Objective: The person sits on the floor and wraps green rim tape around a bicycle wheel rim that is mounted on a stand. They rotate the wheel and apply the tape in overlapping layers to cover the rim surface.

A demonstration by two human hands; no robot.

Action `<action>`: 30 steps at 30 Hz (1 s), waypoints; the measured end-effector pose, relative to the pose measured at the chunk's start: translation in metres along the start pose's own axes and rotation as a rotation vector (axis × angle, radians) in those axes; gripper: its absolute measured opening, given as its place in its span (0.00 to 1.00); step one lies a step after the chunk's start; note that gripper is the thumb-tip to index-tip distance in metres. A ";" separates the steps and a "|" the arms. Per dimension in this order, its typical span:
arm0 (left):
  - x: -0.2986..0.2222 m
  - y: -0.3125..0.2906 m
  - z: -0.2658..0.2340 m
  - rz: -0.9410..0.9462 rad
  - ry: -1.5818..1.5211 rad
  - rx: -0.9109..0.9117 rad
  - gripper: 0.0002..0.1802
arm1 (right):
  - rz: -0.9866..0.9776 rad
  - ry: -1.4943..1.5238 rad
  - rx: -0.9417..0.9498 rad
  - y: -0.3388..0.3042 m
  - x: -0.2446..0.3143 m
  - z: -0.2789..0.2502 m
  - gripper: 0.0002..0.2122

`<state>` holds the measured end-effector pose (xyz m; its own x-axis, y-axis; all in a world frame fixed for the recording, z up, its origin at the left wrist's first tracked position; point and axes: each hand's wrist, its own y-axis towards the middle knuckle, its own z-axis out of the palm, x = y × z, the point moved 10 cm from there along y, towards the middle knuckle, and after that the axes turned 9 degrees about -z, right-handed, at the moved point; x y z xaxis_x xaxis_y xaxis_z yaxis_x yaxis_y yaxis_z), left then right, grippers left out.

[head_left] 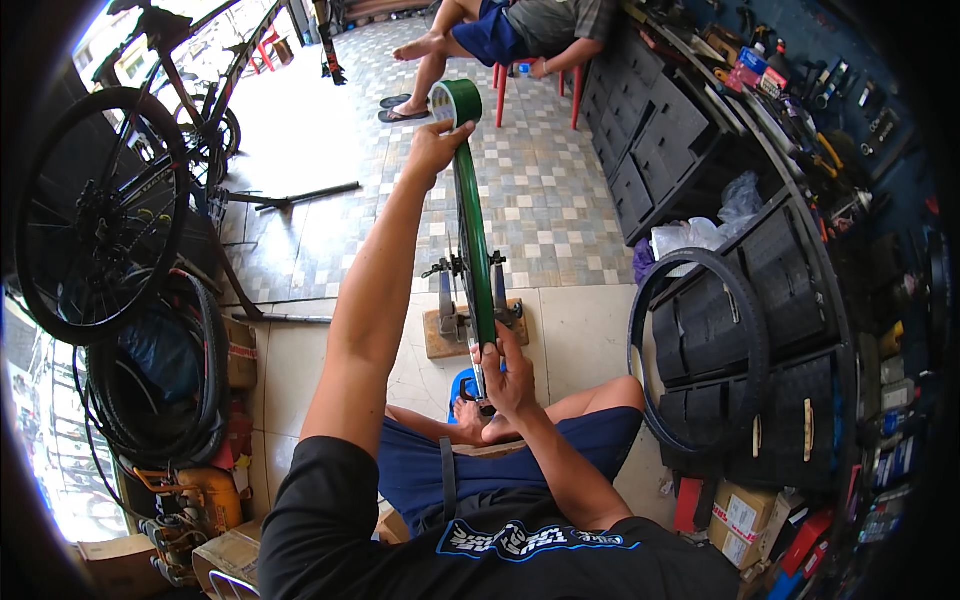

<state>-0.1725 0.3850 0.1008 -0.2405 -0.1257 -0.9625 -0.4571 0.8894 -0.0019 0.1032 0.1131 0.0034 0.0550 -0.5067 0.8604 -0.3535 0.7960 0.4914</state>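
A roll of green tape (462, 102) is held in my outstretched left hand (437, 150), its fingers closed at the roll's lower side. From the roll a green tape strip (477, 230) runs toward me along a bicycle wheel, seen nearly edge-on. My right hand (508, 380) grips the near part of the wheel rim, with thumb and fingers pressed at the tape's near end. The wheel sits upright between the arms of a truing stand (447, 300), which is fixed on a wooden block (437, 338). How far the tape touches the rim on the far side I cannot tell.
A bicycle (110, 215) stands at the left above stacked tires (205, 350). A loose tire (757, 370) leans on dark drawers (740, 310) at the right. Ahead, another person (555, 25) sits on a red chair (578, 95). A blue slipper (460, 385) lies below the stand.
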 end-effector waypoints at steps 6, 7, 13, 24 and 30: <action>-0.008 -0.023 0.015 -0.133 -0.101 0.125 0.24 | -0.053 -0.428 0.047 0.006 0.038 -0.016 0.23; -0.007 -0.022 0.009 -0.135 -0.097 0.120 0.24 | -0.206 -0.633 0.083 0.012 0.060 -0.013 0.25; -0.009 -0.033 0.008 -0.114 -0.118 0.119 0.26 | -0.359 -1.123 0.127 0.058 0.094 0.000 0.34; -0.028 -0.063 0.007 0.087 -0.111 0.118 0.27 | -0.269 -1.145 0.156 0.224 0.076 0.016 0.43; -0.025 -0.070 0.005 -0.011 -0.141 0.123 0.22 | -0.329 -1.115 0.185 0.120 0.095 0.006 0.41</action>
<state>-0.1302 0.3283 0.1232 -0.1096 -0.0799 -0.9908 -0.3492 0.9363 -0.0369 0.0603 0.1588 0.1430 -0.6460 -0.7613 0.0561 -0.6099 0.5589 0.5617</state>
